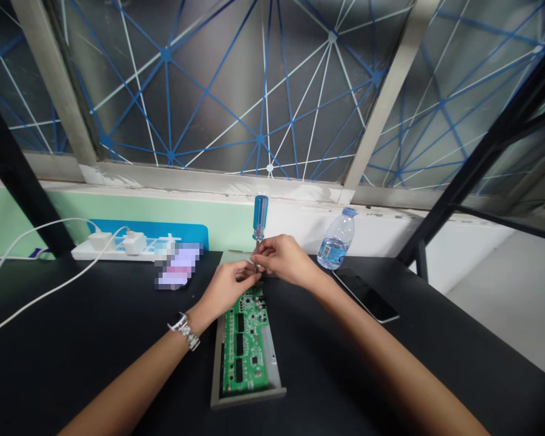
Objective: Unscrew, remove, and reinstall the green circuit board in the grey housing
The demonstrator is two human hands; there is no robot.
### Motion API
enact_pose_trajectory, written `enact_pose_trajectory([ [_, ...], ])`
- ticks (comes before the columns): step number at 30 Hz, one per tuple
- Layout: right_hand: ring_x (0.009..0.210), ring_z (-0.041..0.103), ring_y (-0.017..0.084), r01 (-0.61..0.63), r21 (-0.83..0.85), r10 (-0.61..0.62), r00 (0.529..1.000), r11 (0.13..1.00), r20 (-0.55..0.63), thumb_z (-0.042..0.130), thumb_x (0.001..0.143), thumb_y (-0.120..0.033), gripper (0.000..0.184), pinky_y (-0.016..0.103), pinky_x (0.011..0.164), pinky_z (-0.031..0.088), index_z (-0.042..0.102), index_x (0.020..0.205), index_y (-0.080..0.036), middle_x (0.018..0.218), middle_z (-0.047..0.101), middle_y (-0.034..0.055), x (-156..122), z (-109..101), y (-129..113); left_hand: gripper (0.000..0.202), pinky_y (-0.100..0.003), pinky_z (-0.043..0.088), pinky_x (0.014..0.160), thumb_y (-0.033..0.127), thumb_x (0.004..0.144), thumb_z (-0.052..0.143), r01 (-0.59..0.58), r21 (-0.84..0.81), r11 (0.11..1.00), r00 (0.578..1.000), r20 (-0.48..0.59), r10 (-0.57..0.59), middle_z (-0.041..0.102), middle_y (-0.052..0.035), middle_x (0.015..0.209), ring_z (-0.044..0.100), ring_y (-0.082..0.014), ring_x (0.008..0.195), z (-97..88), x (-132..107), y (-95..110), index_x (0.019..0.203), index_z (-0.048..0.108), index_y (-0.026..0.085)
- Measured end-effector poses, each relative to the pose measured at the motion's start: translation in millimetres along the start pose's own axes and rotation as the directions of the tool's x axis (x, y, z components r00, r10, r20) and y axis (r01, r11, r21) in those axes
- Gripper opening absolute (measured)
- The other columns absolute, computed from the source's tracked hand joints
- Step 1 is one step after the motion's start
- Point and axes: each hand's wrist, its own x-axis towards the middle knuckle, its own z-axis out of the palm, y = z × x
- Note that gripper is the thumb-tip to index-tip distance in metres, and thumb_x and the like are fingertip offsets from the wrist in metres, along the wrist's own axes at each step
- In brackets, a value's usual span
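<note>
Pinch of right hand (287, 260) fingers on shaft of screwdriver (260, 218); left hand (227, 289) fingers curled alongside, contact unclear; tip hidden above circuit board (246, 346).

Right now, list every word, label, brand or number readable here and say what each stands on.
No words can be read, so there is nothing to quote.
Water bottle label: blue print, too small to read.
Green circuit board: tiny markings, too small to read.
Blue wall panel: nothing readable.
Pixelated patch: too blurred to read.
</note>
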Motion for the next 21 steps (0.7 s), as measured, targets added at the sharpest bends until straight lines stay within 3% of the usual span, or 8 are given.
enact_pose_trajectory([
  [5, 0.061, 0.067, 0.016, -0.04, 0.124, 0.034, 0.998, 0.991, 0.046, 0.058, 0.082, -0.019, 0.005, 0.024, 0.053, 0.051, 0.063, 0.081, -0.017, 0.068, 0.068, 0.0028, -4, -7, -12, 0.019, -0.032, 0.056, 0.082, 0.032, 0.089, 0.06, -0.039, 0.088, 0.995, 0.999, -0.034, 0.042, 0.076, -0.0061, 0.093, 0.072, -0.021, 0.087, -13.3, -6, 6, 0.094, 0.071, 0.017],
  [10, 0.063, 0.067, 0.015, -0.059, 0.34, 0.082, 0.995, 0.939, -0.054, 0.054, 0.09, -0.028, 0.01, 0.028, 0.057, 0.056, 0.055, 0.09, -0.018, 0.085, 0.069, 0.0058, -22, -11, -18, 0.024, -0.032, 0.054, 0.081, 0.037, 0.092, 0.054, -0.05, 0.28, 0.959, 0.996, -0.057, 0.069, 0.075, -0.0042, 0.093, 0.069, -0.0207, 0.087, -31.0, -21, 11, 0.095, 0.071, 0.019],
  [13, 0.06, 0.066, 0.014, 0.027, 0.532, 0.103, 0.972, 0.846, -0.213, 0.051, 0.094, -0.039, 0.019, 0.03, 0.059, 0.057, 0.048, 0.091, -0.02, 0.081, 0.067, 0.0029, -41, 0, -10, 0.02, -0.032, 0.053, 0.083, 0.034, 0.092, 0.054, -0.056, 0.342, 0.938, 0.997, -0.026, 0.069, 0.074, -0.0026, 0.097, 0.068, -0.0188, 0.088, -38.7, -36, 12, 0.098, 0.07, 0.022],
  [17, 0.062, 0.066, 0.014, 0.116, 0.679, 0.181, 0.919, 0.725, -0.35, 0.072, 0.082, -0.032, 0.032, 0.03, 0.061, 0.055, 0.042, 0.09, -0.023, 0.079, 0.068, -0.0009, -65, 24, 7, 0.015, -0.032, 0.052, 0.079, 0.028, 0.09, 0.056, -0.109, 0.391, 0.914, 0.994, 0.042, 0.1, 0.073, -0.0022, 0.094, 0.066, -0.0174, 0.084, -39.5, -49, 12, 0.095, 0.069, 0.022],
  [21, 0.065, 0.067, 0.016, 0.126, 0.794, 0.311, 0.875, 0.595, -0.372, 0.073, 0.08, -0.027, 0.034, 0.033, 0.065, 0.055, 0.04, 0.09, -0.024, 0.082, 0.07, -0.0003, -78, 39, 18, 0.011, -0.032, 0.051, 0.076, 0.023, 0.088, 0.057, -0.144, 0.425, 0.894, 0.989, 0.077, 0.123, 0.071, -0.0023, 0.09, 0.064, -0.017, 0.081, -35.3, -52, 14, 0.09, 0.067, 0.021],
])
